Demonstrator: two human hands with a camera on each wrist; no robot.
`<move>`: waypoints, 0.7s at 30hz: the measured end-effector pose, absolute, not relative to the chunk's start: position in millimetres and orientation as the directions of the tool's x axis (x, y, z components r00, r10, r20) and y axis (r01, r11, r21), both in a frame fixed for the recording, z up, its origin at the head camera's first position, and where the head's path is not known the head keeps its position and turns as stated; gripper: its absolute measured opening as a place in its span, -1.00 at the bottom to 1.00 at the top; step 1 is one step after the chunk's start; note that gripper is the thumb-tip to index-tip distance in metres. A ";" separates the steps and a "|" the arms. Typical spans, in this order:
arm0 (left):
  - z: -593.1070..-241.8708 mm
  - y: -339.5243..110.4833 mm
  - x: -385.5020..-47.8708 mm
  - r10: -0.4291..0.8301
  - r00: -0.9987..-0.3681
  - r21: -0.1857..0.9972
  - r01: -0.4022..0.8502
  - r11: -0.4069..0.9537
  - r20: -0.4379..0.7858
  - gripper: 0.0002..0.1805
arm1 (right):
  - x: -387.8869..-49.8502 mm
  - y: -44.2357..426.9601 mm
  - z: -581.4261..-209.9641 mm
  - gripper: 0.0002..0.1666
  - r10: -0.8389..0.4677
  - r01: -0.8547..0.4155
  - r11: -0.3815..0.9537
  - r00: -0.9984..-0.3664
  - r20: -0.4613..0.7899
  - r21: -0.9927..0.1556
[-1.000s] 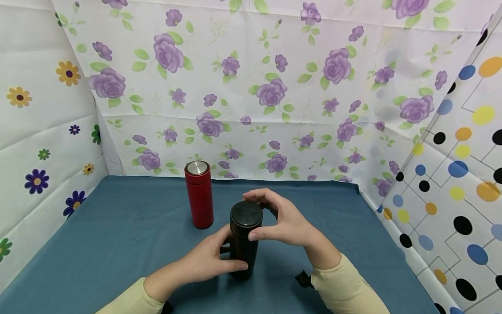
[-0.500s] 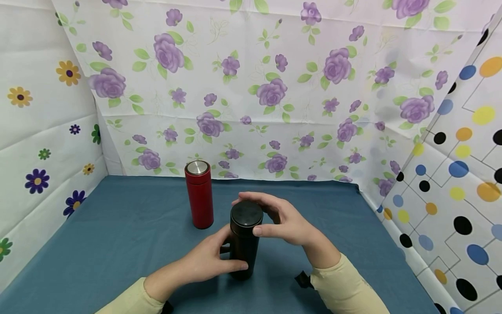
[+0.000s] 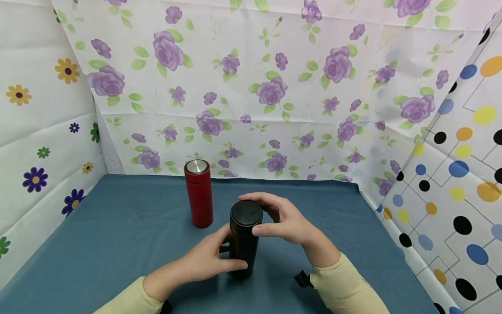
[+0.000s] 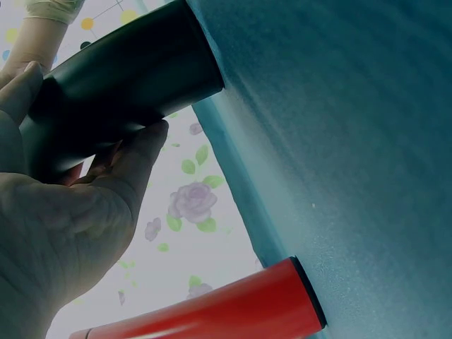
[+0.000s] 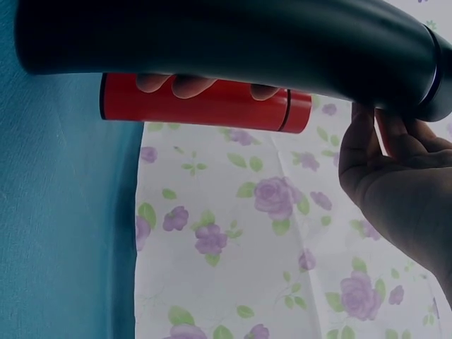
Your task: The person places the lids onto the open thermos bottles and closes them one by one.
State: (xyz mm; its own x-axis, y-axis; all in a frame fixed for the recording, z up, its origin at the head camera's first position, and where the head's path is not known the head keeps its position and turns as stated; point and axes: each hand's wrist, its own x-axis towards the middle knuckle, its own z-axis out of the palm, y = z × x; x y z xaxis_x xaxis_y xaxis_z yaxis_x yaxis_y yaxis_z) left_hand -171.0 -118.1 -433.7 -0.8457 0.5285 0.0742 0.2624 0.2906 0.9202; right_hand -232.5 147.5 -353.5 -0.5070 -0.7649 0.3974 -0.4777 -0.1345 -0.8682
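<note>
A black bottle (image 3: 244, 248) stands upright on the blue cloth, its black lid (image 3: 246, 213) on top. My left hand (image 3: 204, 259) grips its body from the left, thumb across the front; in the left wrist view this hand (image 4: 78, 212) wraps the dark cylinder (image 4: 134, 78). My right hand (image 3: 284, 218) curls round the lid end from the right, thumb at the lid's lower edge and fingers behind. In the right wrist view, the right hand's fingers (image 5: 395, 138) touch the bottle (image 5: 226, 42) near its lid, while left fingertips show under the body.
A red bottle (image 3: 201, 198) with a silver top stands behind and left of the black one. The blue cloth (image 3: 129, 226) covers the table. Floral sheets (image 3: 243, 144) hang behind and at the left, a dotted sheet (image 3: 439, 218) at the right. A small black piece (image 3: 303, 279) lies by the right sleeve.
Over the last second my right hand has shifted slightly round the lid, the thumb moving a little up and to the right. The left hand and the bottle have stayed in place.
</note>
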 end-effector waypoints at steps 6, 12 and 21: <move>-434.0 -118.8 -171.3 0.529 -0.846 0.919 0.260 0.297 0.068 -0.17 | -233.1 146.9 -353.3 -0.20 -0.747 -0.503 -0.105 -0.530 0.402 -0.858; -434.4 -118.9 -171.7 0.535 -0.842 0.919 0.263 0.294 0.070 -0.18 | -233.2 146.7 -354.0 -0.22 -0.734 -0.527 -0.084 -0.541 0.410 -0.846; -434.5 -118.9 -171.6 0.534 -0.844 0.923 0.247 0.296 0.055 -0.18 | -232.7 147.8 -354.6 -0.25 -0.716 -0.552 -0.041 -0.566 0.410 -0.833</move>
